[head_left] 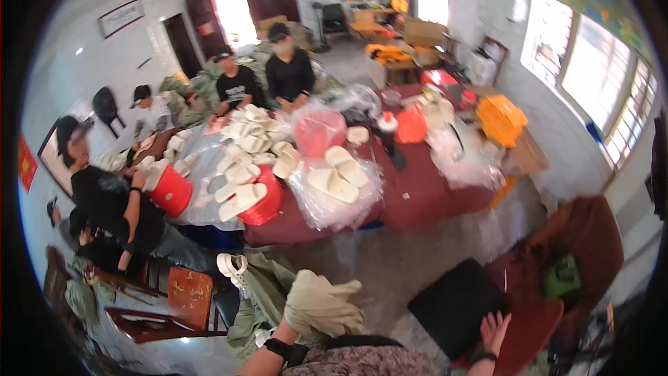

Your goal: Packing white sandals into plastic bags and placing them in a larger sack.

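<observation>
My left hand is hidden in a crumpled beige cloth (323,303), which covers it from the wrist onward; its fingers do not show. Beneath and beside the cloth lies a green woven sack (271,285). A white clog (232,268) rests at the sack's far end. My right hand (494,331) is held out with its fingers spread, nothing in it. It is nearest to a flat black pad (456,303) and a dark red seat (536,327); whether it touches either, I cannot tell. Dark bands circle both wrists.
Ahead stands a long table with a maroon cloth (438,195), bearing cream slippers (337,174), red tubs (264,198), clear plastic bags and an orange crate (501,120). Several people sit or stand along its left and far sides. A worn wooden chair (189,296) is at left.
</observation>
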`<state>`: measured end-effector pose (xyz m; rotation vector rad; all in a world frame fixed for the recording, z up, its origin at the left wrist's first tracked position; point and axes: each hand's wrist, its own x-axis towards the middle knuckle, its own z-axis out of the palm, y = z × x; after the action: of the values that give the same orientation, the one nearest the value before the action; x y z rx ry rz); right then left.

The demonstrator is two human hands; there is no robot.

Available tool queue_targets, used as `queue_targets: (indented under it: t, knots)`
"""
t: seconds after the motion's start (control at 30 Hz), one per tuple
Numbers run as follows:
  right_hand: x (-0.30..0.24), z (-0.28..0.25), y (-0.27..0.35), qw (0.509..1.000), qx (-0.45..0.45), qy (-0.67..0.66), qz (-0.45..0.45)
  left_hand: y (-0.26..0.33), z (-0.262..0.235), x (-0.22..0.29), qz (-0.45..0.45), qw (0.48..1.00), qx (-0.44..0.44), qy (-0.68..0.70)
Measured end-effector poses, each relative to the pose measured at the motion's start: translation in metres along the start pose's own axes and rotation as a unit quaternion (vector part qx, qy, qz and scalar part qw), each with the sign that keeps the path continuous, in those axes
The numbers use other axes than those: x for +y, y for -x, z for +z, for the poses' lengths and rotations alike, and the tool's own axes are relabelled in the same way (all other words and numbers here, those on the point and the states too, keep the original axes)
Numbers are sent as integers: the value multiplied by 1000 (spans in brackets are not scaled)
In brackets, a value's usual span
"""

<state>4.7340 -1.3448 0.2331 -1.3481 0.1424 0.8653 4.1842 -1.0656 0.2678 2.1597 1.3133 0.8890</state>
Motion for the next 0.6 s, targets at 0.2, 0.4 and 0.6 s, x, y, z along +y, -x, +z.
queue_targets:
  t: [0.2, 0.4, 0.6]
  knots:
    - [-35, -30, -36, 642, 427, 479, -420, 4, -51, -38, 33, 980, -191, 54]
    - [-47, -66, 27, 534, 666, 517, 53, 22, -61, -30, 17, 951, -301, 67]
    - [-12, -221, 45, 829, 405, 373, -100, 39, -52, 2, -23, 943, -324, 74]
